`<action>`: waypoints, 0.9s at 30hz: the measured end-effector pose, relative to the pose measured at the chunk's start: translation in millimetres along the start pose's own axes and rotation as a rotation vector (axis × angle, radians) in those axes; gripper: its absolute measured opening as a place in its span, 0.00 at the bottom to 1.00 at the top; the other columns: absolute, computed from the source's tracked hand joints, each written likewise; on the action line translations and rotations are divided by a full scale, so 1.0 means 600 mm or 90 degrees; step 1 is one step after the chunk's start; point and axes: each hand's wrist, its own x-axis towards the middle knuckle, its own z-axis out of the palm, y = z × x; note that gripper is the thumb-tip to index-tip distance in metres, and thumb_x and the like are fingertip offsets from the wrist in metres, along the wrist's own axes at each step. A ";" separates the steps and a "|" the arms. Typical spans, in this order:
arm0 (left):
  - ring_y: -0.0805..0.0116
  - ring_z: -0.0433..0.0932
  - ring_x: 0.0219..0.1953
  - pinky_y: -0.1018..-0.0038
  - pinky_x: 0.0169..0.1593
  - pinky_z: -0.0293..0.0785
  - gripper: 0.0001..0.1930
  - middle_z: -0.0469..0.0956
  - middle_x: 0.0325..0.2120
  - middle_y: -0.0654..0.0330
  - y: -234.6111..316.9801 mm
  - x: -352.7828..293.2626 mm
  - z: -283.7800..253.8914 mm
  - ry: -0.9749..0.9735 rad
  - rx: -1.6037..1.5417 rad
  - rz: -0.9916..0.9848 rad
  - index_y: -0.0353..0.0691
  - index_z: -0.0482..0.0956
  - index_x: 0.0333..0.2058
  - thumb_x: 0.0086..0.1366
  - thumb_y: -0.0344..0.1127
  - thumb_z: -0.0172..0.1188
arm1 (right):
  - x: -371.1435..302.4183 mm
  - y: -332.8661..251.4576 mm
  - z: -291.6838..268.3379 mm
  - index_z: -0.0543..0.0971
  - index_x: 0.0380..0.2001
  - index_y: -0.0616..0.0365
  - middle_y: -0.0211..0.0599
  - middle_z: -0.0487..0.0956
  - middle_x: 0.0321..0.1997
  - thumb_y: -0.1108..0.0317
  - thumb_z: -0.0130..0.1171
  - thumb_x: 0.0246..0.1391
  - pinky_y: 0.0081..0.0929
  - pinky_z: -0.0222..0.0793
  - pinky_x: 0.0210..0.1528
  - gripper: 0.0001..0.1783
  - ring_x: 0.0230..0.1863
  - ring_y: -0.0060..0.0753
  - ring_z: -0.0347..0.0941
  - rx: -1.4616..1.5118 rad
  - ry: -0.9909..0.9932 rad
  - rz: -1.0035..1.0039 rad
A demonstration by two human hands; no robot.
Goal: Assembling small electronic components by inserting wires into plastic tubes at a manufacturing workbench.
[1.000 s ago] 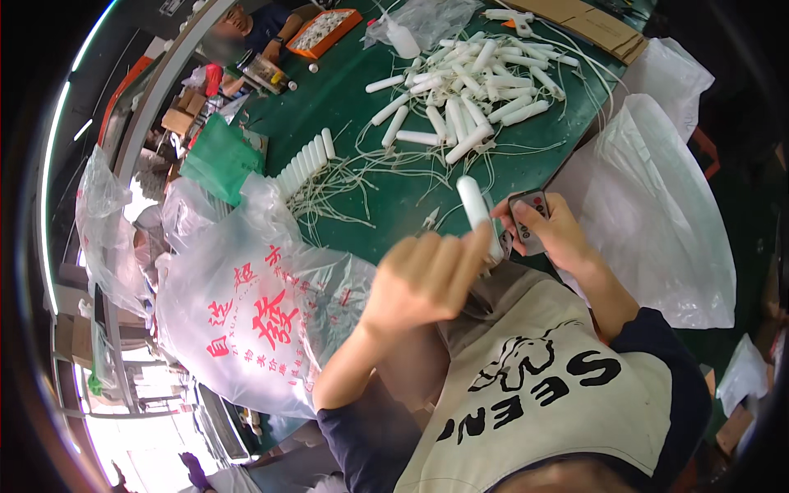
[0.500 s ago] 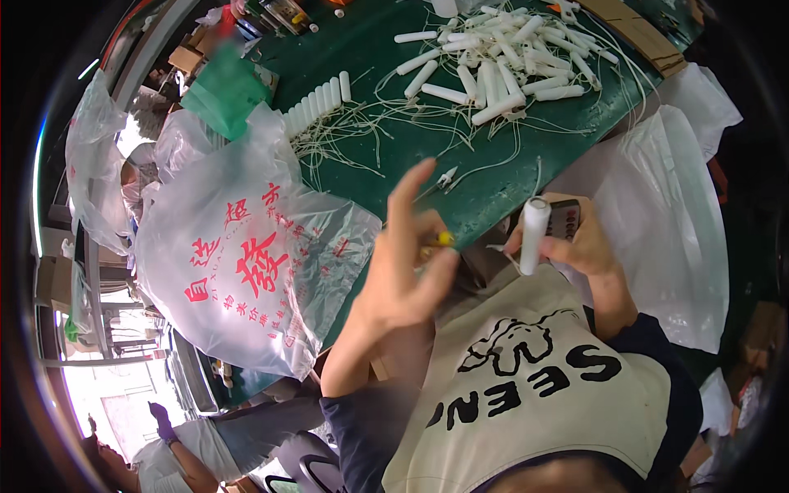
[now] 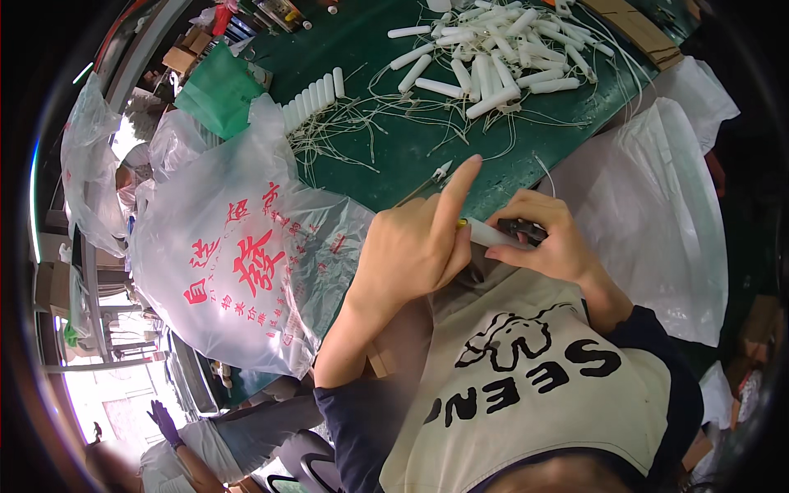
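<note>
Above my lap, my left hand (image 3: pixel 411 246) has its index finger stretched out and its other fingers curled in. A small yellow piece (image 3: pixel 463 222) shows at its fingertips, against the end of a white cylinder (image 3: pixel 488 235); most of the piece is hidden. The cylinder lies sideways between both hands. My right hand (image 3: pixel 552 238) grips its other end, along with a dark device (image 3: pixel 524 230) that the fingers partly cover. Past my left hand, a thin wire with a white pointed tip (image 3: pixel 442 171) rests on the green table (image 3: pixel 403 160).
A heap of white cylinders with wires (image 3: pixel 501 62) covers the table's far right. Several more stand in a row (image 3: pixel 312 100) at left. A clear bag with red print (image 3: pixel 222 255) hangs over the left edge, and white plastic sheeting (image 3: pixel 674 222) lies right. Another person (image 3: pixel 189 452) is lower left.
My right hand has turned the white cylinder from upright to sideways. My left hand has moved right, bringing the yellow piece to the cylinder's end.
</note>
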 end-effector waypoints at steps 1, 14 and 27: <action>0.67 0.67 0.16 0.70 0.22 0.64 0.31 0.63 0.15 0.60 0.001 0.002 0.001 0.017 0.082 0.031 0.37 0.62 0.56 0.51 0.34 0.56 | -0.001 0.001 0.001 0.79 0.30 0.58 0.31 0.75 0.26 0.69 0.70 0.33 0.19 0.63 0.25 0.16 0.23 0.24 0.68 -0.046 0.021 -0.021; 0.64 0.71 0.20 0.75 0.29 0.69 0.26 0.75 0.32 0.50 0.001 0.007 -0.010 0.014 -0.483 -0.263 0.38 0.53 0.57 0.59 0.22 0.40 | 0.000 0.019 0.011 0.79 0.28 0.59 0.32 0.75 0.23 0.72 0.72 0.27 0.25 0.63 0.26 0.18 0.26 0.31 0.67 -0.100 0.088 -0.166; 0.56 0.75 0.23 0.67 0.25 0.70 0.23 0.76 0.31 0.53 0.008 0.013 0.015 -0.004 -0.161 -0.072 0.37 0.60 0.53 0.57 0.22 0.49 | -0.012 0.020 0.015 0.79 0.28 0.58 0.30 0.74 0.22 0.70 0.72 0.27 0.25 0.63 0.25 0.18 0.26 0.31 0.67 -0.138 0.091 -0.179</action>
